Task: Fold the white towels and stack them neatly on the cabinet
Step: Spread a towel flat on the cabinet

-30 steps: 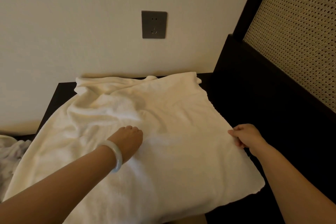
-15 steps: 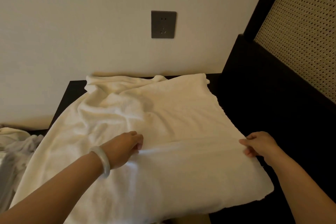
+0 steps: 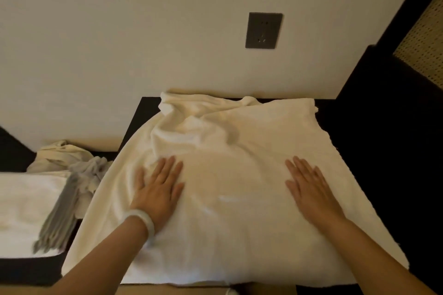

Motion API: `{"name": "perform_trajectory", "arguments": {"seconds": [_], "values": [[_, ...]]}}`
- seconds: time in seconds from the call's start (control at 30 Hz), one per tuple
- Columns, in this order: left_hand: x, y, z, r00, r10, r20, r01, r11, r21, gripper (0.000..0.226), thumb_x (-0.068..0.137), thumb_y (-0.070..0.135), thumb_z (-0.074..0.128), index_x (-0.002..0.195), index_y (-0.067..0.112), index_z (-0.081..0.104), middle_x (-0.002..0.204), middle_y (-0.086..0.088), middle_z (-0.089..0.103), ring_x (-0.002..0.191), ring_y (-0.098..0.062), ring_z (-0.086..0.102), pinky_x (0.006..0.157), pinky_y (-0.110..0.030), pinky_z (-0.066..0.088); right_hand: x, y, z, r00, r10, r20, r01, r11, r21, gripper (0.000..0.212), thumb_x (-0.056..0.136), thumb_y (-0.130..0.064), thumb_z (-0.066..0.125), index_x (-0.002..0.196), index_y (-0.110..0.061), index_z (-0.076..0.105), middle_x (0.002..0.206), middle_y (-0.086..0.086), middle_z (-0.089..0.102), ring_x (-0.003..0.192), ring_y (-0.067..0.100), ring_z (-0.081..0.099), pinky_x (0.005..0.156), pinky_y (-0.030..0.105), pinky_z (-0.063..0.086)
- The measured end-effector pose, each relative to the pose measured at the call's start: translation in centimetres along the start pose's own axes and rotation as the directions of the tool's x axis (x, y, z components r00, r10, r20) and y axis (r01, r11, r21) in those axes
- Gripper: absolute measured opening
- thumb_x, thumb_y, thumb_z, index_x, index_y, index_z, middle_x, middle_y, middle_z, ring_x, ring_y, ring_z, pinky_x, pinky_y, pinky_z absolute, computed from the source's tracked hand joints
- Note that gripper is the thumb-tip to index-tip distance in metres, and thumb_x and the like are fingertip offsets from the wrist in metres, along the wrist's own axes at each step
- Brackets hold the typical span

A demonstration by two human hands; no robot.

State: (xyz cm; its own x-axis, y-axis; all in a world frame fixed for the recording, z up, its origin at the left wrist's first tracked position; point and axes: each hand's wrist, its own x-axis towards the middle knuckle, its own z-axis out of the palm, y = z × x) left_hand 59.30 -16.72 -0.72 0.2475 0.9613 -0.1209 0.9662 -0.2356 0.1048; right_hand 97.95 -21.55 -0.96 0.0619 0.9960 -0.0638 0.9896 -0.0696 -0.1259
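Observation:
A large white towel [image 3: 230, 141] lies spread over the dark cabinet top [image 3: 143, 112], rumpled toward the wall and smoother near me. My left hand [image 3: 159, 187], with a pale bangle on its wrist, lies flat on the towel's left-centre, fingers straight. My right hand [image 3: 309, 187] lies flat on the towel's right part, fingers straight and slightly spread. Neither hand grips the cloth. The towel's front edge hangs over the cabinet's near edge.
To the left, on a lower surface, sits a folded white towel [image 3: 26, 208] with a grey fringed cloth [image 3: 64, 208] over it, and crumpled pale cloths [image 3: 60, 155] behind. A dark wall socket [image 3: 263, 30] is above. A dark bed frame [image 3: 388, 127] with a woven panel [image 3: 424, 48] stands at the right.
Both hands let go of the towel they pinched and now lie flat on it. The right hand has moved in from the right edge. The view shifted left, revealing more cloths.

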Motion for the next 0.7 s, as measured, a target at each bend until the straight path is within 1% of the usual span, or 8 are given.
{"name": "perform_trajectory", "arguments": {"seconds": [0.13, 0.2, 0.3, 0.37, 0.5, 0.57, 0.63, 0.7], "values": [[-3.8, 1.0, 0.9, 1.000, 0.008, 0.017, -0.007, 0.999, -0.037, 0.067, 0.083, 0.060, -0.022, 0.147, 0.040, -0.027, 0.157, 0.015, -0.029, 0.145, -0.011, -0.028, 0.117, -0.046, -0.019, -3.9, 1.0, 0.4, 0.999, 0.044, 0.025, -0.044, 0.999, -0.002, 0.062, 0.095, -0.055, 0.006, 0.154, -0.038, -0.002, 0.160, -0.019, -0.009, 0.146, -0.002, -0.010, 0.117, 0.021, -0.017], [-6.2, 2.2, 1.1, 1.000, 0.017, 0.026, -0.016, 0.999, -0.040, 0.066, 0.090, 0.059, -0.013, 0.152, 0.039, -0.015, 0.161, 0.013, -0.018, 0.149, -0.014, -0.016, 0.117, -0.046, -0.015, -6.3, 1.2, 0.4, 0.994, 0.107, 0.030, -0.107, 0.994, -0.014, 0.063, 0.094, -0.056, 0.005, 0.154, -0.038, 0.001, 0.162, -0.016, -0.001, 0.148, 0.001, -0.001, 0.119, 0.023, -0.013], [-8.6, 3.8, 0.6, 0.999, 0.031, -0.031, -0.033, 0.998, -0.060, 0.061, 0.098, 0.051, 0.016, 0.153, 0.030, 0.033, 0.160, 0.004, 0.027, 0.146, -0.022, 0.031, 0.114, -0.049, 0.011, -7.9, -0.7, -0.5, 0.981, 0.186, -0.057, -0.189, 0.981, -0.036, 0.061, 0.100, -0.046, 0.017, 0.147, -0.018, 0.044, 0.151, 0.008, 0.044, 0.138, 0.026, 0.043, 0.118, 0.041, 0.015], [-8.2, 3.4, 0.3, 0.999, 0.029, -0.033, -0.032, 0.995, -0.098, 0.064, 0.097, 0.055, 0.009, 0.156, 0.033, 0.018, 0.164, 0.008, 0.011, 0.151, -0.018, 0.017, 0.119, -0.045, 0.005, -6.7, -3.6, -0.9, 0.991, 0.065, -0.114, -0.070, 0.997, -0.042, 0.060, 0.095, -0.044, 0.031, 0.134, -0.008, 0.058, 0.140, 0.014, 0.055, 0.127, 0.033, 0.055, 0.113, 0.043, 0.022], [-4.3, 0.3, -1.6, 0.956, -0.255, -0.141, 0.220, 0.949, -0.227, 0.067, 0.098, 0.047, 0.044, 0.155, 0.025, 0.016, 0.163, -0.001, 0.013, 0.148, -0.024, 0.016, 0.121, -0.047, 0.012, -1.3, -11.0, -0.1, 0.977, -0.214, -0.008, 0.214, 0.975, 0.056, 0.052, 0.103, -0.034, 0.043, 0.152, -0.020, 0.033, 0.161, -0.001, 0.026, 0.148, 0.023, 0.026, 0.123, 0.033, 0.014], [-1.9, -1.9, -3.0, 0.896, -0.440, -0.058, 0.412, 0.873, -0.262, 0.077, 0.091, 0.055, 0.054, 0.152, 0.021, 0.021, 0.157, -0.006, 0.024, 0.143, -0.029, 0.024, 0.117, -0.047, 0.021, 1.0, -13.6, 0.3, 0.966, -0.257, -0.032, 0.259, 0.962, 0.087, 0.053, 0.102, -0.030, 0.046, 0.152, -0.017, 0.035, 0.161, 0.002, 0.026, 0.148, 0.022, 0.026, 0.123, 0.033, 0.014], [-0.1, -3.9, -3.8, 0.880, -0.473, 0.041, 0.472, 0.862, -0.187, 0.080, 0.088, 0.066, 0.053, 0.147, 0.018, 0.031, 0.146, -0.009, 0.038, 0.134, -0.032, 0.036, 0.110, -0.046, 0.032, 2.0, -14.5, 0.9, 0.970, -0.239, -0.056, 0.242, 0.968, 0.071, 0.052, 0.102, -0.031, 0.043, 0.152, -0.017, 0.035, 0.162, 0.002, 0.023, 0.149, 0.022, 0.024, 0.123, 0.034, 0.012], [1.0, -5.6, -4.6, 0.884, -0.464, 0.060, 0.464, 0.856, -0.226, 0.069, 0.091, 0.061, 0.053, 0.141, 0.014, 0.040, 0.137, -0.011, 0.046, 0.123, -0.031, 0.046, 0.102, -0.042, 0.041, 2.1, -14.3, 1.5, 0.971, -0.228, -0.076, 0.232, 0.972, 0.040, 0.056, 0.100, -0.041, 0.033, 0.153, -0.019, 0.035, 0.162, 0.001, 0.022, 0.150, 0.021, 0.022, 0.123, 0.036, 0.010]]}}
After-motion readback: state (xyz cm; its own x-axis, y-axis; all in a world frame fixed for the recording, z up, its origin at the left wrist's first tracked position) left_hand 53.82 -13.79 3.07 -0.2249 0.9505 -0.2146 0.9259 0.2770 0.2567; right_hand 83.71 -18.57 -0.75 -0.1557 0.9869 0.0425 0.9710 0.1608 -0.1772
